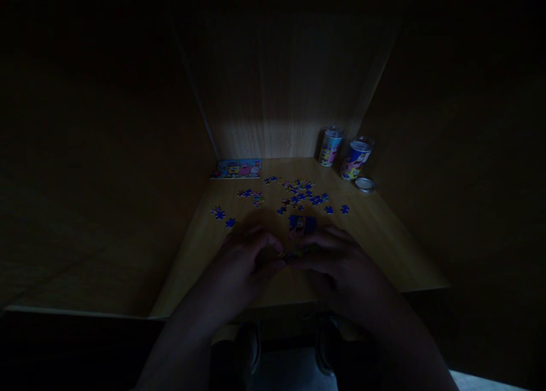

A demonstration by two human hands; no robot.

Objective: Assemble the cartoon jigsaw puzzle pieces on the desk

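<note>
The scene is very dark. My left hand (pixel 249 254) and my right hand (pixel 333 257) meet over the near middle of a wooden desk (pixel 384 237), fingers curled and pinched together over small puzzle pieces at a partly joined blue patch of puzzle (pixel 302 226). What each hand's fingers grip is too dark to name. Several loose blue and yellow puzzle pieces (pixel 298 194) lie scattered just beyond the hands.
A finished cartoon puzzle picture (pixel 236 169) lies at the back left. Two cartoon-printed cans (pixel 329 147) (pixel 356 159) stand at the back right, a round lid (pixel 365 184) beside them. Wooden walls enclose the desk on three sides. Shoes (pixel 249 345) show below the front edge.
</note>
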